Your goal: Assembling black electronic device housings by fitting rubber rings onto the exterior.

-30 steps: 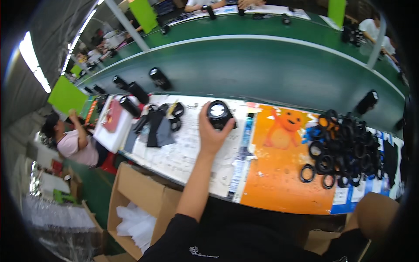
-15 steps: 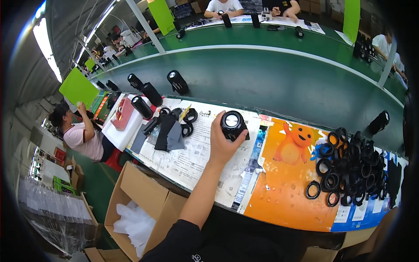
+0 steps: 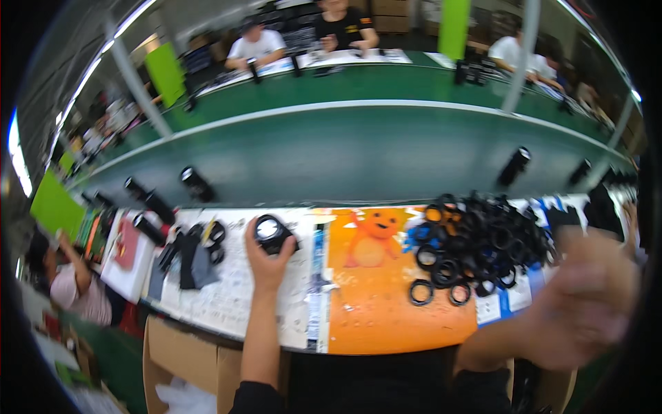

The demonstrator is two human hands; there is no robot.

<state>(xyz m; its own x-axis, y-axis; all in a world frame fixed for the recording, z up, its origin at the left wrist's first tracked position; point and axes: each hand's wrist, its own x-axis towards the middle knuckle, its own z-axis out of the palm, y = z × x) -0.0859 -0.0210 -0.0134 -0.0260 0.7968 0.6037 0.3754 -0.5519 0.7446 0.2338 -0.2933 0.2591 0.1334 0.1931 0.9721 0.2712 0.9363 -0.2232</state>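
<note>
I can't tell if my blurred right grip [image 3: 585, 303] is closed; left grip [image 3: 267, 269] clasps a black cylinder [image 3: 272, 234], rings [image 3: 483, 238] rightward.

No words or numbers can be read. Faint lines of print run over the white sheet [image 3: 207, 314], too blurred to make out. The blue-and-white strip [image 3: 317, 290] beside it bears small marks, also illegible. White panels [image 3: 488, 308] on the blue sheet at right show only smudged traces. A co-worker's black shirt [image 3: 336, 32] has small orange marks, unreadable.
</note>
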